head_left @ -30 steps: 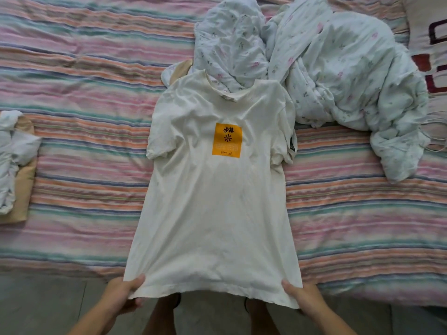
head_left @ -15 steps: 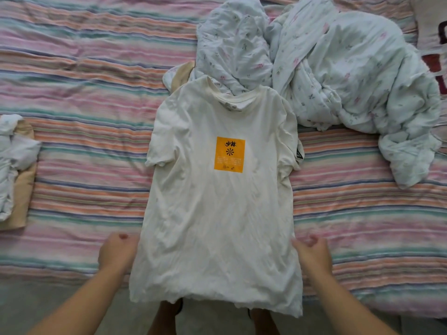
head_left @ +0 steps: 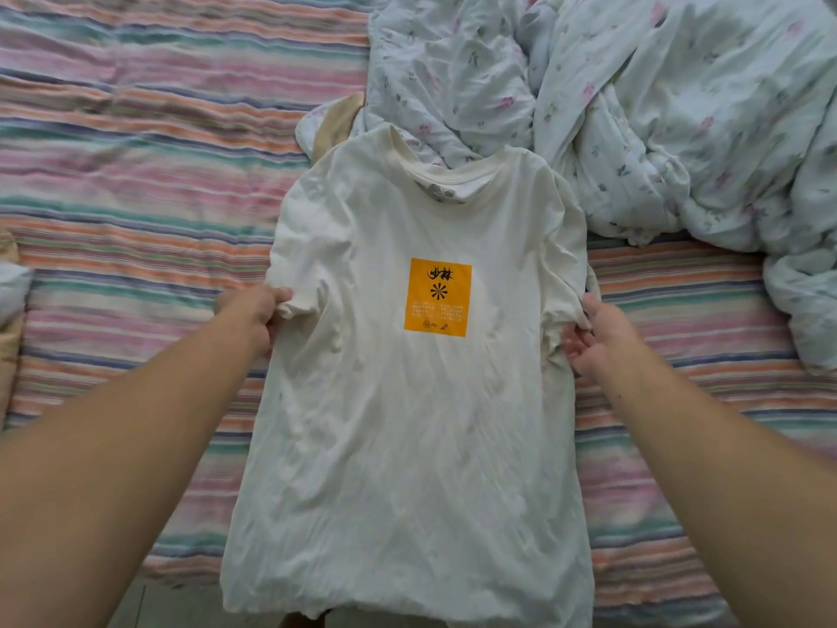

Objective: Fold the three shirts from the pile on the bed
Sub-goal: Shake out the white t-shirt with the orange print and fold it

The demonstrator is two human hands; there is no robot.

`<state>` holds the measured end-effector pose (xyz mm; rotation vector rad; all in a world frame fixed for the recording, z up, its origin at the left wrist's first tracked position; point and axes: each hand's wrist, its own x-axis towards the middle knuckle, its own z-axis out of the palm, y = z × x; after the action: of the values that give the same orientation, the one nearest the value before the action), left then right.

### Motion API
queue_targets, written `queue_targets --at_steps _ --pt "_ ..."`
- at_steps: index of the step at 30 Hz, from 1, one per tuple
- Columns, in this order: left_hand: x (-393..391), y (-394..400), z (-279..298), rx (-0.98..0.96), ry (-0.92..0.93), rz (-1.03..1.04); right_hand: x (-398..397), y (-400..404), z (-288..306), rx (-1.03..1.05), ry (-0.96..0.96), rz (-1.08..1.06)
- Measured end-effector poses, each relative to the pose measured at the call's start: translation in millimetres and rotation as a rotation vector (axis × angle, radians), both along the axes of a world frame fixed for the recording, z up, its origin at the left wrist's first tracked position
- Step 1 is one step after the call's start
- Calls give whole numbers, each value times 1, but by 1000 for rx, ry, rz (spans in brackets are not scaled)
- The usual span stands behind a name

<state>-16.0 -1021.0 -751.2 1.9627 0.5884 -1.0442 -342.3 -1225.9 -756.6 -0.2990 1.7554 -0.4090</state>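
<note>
A cream T-shirt (head_left: 407, 423) with an orange square print (head_left: 437, 297) lies spread flat, front up, on the striped bed, its hem hanging over the near edge. My left hand (head_left: 256, 312) grips the end of the shirt's left sleeve. My right hand (head_left: 598, 333) has its fingers curled round the bunched right sleeve. A beige garment (head_left: 337, 122) peeks out beyond the collar, partly under the quilt.
A crumpled pale floral quilt (head_left: 656, 120) fills the far right of the bed and touches the shirt's collar. The striped bedsheet (head_left: 136, 174) stretches to the left. White and beige cloth (head_left: 11, 287) shows at the left edge.
Both hands let go of the hem and moved up the shirt's sides to the sleeves, which they now grip. The view has moved closer.
</note>
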Motion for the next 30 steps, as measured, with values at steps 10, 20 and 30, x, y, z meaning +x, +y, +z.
queue_targets --at_steps 10,20,30 --pt "39 33 13 -71 -119 116 -7 -26 5 144 -87 -148" --pt "41 14 22 -199 17 200 -26 -42 2 -18 -49 -143" --pt "48 14 18 19 -44 91 -52 -45 6 -171 217 -149"
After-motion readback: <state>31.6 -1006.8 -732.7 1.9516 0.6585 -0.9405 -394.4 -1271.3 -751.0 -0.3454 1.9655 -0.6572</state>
